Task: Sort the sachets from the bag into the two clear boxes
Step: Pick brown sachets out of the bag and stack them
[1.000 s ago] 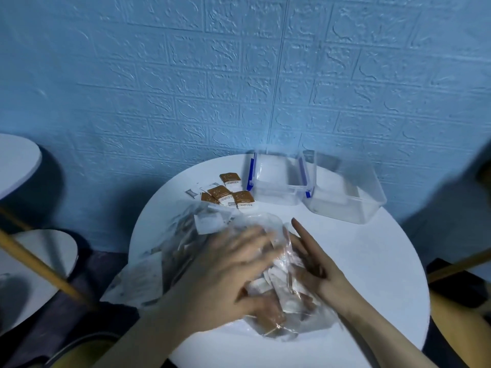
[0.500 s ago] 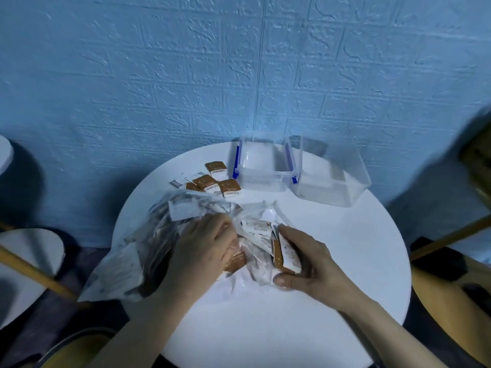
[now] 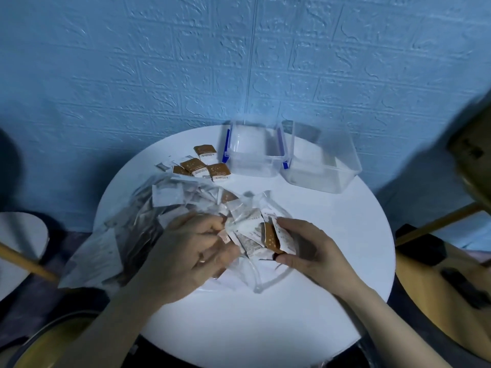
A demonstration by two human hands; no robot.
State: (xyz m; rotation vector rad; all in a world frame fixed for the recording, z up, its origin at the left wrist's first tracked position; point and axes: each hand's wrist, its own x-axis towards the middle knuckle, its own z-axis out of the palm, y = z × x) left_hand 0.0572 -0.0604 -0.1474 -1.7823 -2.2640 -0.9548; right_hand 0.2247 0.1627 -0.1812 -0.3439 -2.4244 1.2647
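Clear plastic bag point(image 3: 127, 235), crumpled and full of sachets, lies on the left half of the round white tabletop point(image 3: 332, 235), its mouth turned toward the centre.

Head view: your right hand point(image 3: 310, 251) is closed on a few sachets point(image 3: 276, 237), one brown and the rest white, pinched upright just outside the bag mouth. Half a second ago the same hand held them lower against the bag; they are now lifted clear, so a first batch is out and ready to be sorted. Your left hand point(image 3: 191, 251) is narrowed over the bag mouth, fingers curled into the loose white sachets; whether it grips one I cannot tell, as motion blur covers the fingertips.

Both clear boxes stand at the far edge, touching side by side: the blue-clipped box point(image 3: 252, 155) on the left and the larger box point(image 3: 321, 166) on the right. Both appear empty. A small cluster of brown sachets point(image 3: 204, 163) lies on the tabletop just left of the blue-clipped box.

Judgement: sorting has barely begun; the next move calls for splitting brown from white.
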